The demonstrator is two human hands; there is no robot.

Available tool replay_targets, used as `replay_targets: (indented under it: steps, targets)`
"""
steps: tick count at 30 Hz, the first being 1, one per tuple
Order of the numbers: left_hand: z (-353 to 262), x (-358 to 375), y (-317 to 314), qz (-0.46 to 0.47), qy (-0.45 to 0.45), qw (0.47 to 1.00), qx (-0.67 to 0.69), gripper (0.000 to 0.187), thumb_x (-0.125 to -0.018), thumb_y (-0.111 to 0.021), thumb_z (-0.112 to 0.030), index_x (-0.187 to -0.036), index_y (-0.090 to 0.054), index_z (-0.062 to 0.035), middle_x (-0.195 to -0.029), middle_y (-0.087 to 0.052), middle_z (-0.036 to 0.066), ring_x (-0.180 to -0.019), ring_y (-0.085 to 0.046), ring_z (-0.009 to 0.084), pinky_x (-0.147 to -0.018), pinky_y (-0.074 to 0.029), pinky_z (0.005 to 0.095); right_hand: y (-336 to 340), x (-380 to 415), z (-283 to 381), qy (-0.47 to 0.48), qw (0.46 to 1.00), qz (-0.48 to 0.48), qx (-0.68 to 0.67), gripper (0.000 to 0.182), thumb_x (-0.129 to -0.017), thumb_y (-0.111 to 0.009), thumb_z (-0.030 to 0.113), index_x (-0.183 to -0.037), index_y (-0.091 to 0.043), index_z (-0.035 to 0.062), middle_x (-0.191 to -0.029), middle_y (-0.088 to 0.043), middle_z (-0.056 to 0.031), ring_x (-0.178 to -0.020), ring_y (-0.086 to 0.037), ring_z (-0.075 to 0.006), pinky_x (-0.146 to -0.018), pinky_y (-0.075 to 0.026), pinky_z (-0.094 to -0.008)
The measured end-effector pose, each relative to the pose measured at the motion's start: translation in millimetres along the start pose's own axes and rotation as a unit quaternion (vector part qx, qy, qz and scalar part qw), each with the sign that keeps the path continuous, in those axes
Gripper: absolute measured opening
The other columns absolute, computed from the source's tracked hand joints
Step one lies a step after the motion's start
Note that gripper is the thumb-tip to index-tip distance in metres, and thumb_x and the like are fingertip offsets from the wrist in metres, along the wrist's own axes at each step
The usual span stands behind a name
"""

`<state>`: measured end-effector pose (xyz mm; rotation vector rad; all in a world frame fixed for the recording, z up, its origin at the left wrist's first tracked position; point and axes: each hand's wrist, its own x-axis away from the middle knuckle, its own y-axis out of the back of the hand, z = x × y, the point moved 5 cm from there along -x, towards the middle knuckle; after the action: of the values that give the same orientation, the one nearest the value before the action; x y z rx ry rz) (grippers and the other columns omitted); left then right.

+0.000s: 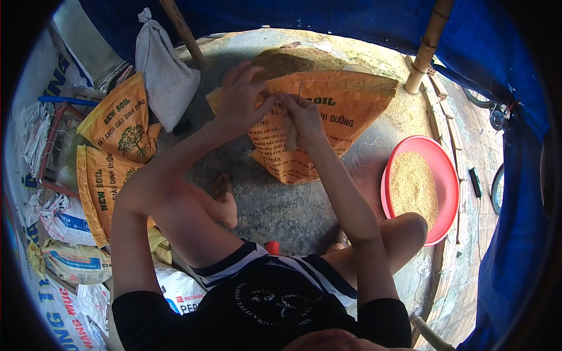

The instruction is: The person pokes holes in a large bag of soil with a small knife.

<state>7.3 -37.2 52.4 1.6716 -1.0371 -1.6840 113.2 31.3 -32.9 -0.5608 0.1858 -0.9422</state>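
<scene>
Head view: one orange sack (357, 117), lettered in green and black, lay at the far middle over a grey floor (275, 216), directly beyond the hands. One pale thread (345, 81), fine, ran along its far edge. One left hand (246, 99), thumb and forefinger drawn to a point, other fingers fanned; one right hand (305, 120), fingers curled, its tips meeting the left's; anything pinched between them was too small to tell. One pink basin (452, 196), right, held yellowish grain (413, 181), its near rim beside the right knee (413, 227). One tied white sack (163, 73), far left. Risks, as judged: the thread could tangle or slip free if slack gathered or the pinch loosened; the basin could be nudged and grain spilled, should the knee swing outward.
</scene>
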Motion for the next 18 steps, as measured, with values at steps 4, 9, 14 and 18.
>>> replay_targets:
  steps: [4, 9, 14, 18]
  targets:
    - [1, -1, 0, -0.009, 0.014, 1.0, 0.024, 0.015, -0.073, -0.066, -0.021, -0.081, -0.069, -0.0094, -0.122, -0.048, 0.012, -0.121, -0.035, 0.0331, -0.1, -0.025, 0.0454, 0, -1, -4, -0.031, 0.999, 0.012, -0.04, 0.018, -0.082, -0.065, 0.018, -0.086, -0.059, 0.0018, -0.058, -0.051, 0.0007, -0.041, -0.045, -0.0066, -0.037, -0.036, -0.0199]
    - [10, 2, -11, 0.016, 0.045, 0.998, 0.038, 0.016, -0.072, -0.068, -0.024, -0.08, -0.069, -0.0106, -0.123, -0.048, 0.011, -0.122, -0.034, 0.0327, -0.101, -0.025, 0.0448, -2, 0, -8, -0.053, 0.996, 0.026, -0.064, 0.019, -0.081, -0.065, 0.019, -0.087, -0.059, 0.0028, -0.056, -0.049, 0.0015, -0.041, -0.044, -0.0068, -0.037, -0.036, -0.0203]
    - [19, -2, -9, 0.037, 0.069, 0.994, 0.08, 0.019, -0.072, -0.066, -0.023, -0.08, -0.068, -0.0063, -0.12, -0.049, 0.011, -0.118, -0.038, 0.0306, -0.099, -0.029, 0.0407, -2, 3, 1, 0.026, 0.999, -0.022, 0.023, 0.017, -0.082, -0.065, 0.019, -0.08, -0.06, 0.0019, -0.051, -0.048, 0.0012, -0.038, -0.042, -0.0065, -0.036, -0.033, -0.0201]
    - [36, -13, -5, 0.09, 0.153, 0.934, 0.31, 0.015, -0.069, -0.065, -0.021, -0.075, -0.067, -0.0073, -0.1, -0.059, 0.011, -0.091, -0.056, 0.023, -0.078, -0.044, 0.0326, -3, 4, 2, 0.054, 0.996, -0.027, 0.068, 0.018, -0.082, -0.064, 0.018, -0.078, -0.06, 0.0009, -0.05, -0.048, 0.0007, -0.037, -0.041, -0.006, -0.035, -0.032, -0.0202]
